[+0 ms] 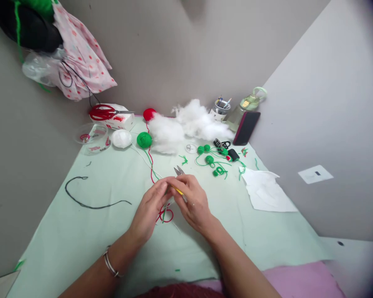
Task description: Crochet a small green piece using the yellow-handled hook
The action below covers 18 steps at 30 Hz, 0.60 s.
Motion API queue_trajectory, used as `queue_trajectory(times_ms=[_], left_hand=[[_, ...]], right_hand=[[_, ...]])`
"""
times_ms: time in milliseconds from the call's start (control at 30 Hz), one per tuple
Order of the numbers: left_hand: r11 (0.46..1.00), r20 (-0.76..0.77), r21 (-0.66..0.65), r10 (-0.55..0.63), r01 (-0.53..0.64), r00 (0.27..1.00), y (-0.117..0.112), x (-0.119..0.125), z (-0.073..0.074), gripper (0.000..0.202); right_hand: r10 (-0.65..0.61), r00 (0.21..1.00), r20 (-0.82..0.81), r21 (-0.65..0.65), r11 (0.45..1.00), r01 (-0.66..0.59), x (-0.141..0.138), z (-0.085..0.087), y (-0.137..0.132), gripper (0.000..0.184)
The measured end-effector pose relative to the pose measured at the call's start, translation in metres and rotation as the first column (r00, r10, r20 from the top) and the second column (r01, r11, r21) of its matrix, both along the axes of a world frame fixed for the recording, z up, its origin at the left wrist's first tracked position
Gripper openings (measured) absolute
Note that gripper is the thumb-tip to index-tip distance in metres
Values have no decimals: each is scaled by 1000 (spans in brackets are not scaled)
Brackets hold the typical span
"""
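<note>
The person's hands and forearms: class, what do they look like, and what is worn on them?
The left hand and right hand wear no gloves, and no sleeves show on the forearms. A shiny, silver-coloured bracelet rings the left wrist; the right wrist is bare.

A smooth yellow shaft (178, 191) sits in the right grip (192, 203) above a surface (105, 244) of matt, creased cloth, with metal blades (180, 170) just beyond the grip, fluffy stuffing (194, 120) farther off, and a glossy phone (246, 128) farther right.
</note>
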<state>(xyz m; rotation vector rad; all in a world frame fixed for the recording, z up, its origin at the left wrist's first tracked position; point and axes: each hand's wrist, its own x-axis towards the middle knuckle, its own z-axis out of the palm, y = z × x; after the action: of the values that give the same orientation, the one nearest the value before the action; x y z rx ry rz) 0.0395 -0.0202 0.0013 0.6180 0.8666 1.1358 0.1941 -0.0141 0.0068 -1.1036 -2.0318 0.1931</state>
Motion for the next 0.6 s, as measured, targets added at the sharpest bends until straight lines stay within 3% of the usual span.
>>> queue_trajectory(times_ms=[133, 267, 367, 433, 500, 600], left_hand=[[996, -72, 71, -54, 59, 996, -5, -1, 8, 35], [989, -127, 117, -77, 92, 989, -6, -3, 18, 37], [987, -126, 136, -63, 80, 990, -6, -5, 24, 39], [988, -138, 138, -52, 71, 989, -6, -7, 28, 40], [987, -181, 139, -54, 80, 982, -4, -11, 31, 39], [980, -258, 178, -37, 86, 965, 1, -22, 38, 33]], right_hand=[[-52, 990, -135, 3, 999, 53, 3, 11, -3, 28], [-23, 967, -254, -54, 998, 10, 3, 15, -4, 22], [-49, 905, -422, -129, 992, -6, 1, 16, -4, 17], [-124, 813, -570, -239, 971, -19, 1, 17, -2, 9], [-239, 668, -704, -387, 919, -79, 3, 18, 0, 6], [-400, 432, -808, -519, 831, -202, 9, 21, 5, 23]])
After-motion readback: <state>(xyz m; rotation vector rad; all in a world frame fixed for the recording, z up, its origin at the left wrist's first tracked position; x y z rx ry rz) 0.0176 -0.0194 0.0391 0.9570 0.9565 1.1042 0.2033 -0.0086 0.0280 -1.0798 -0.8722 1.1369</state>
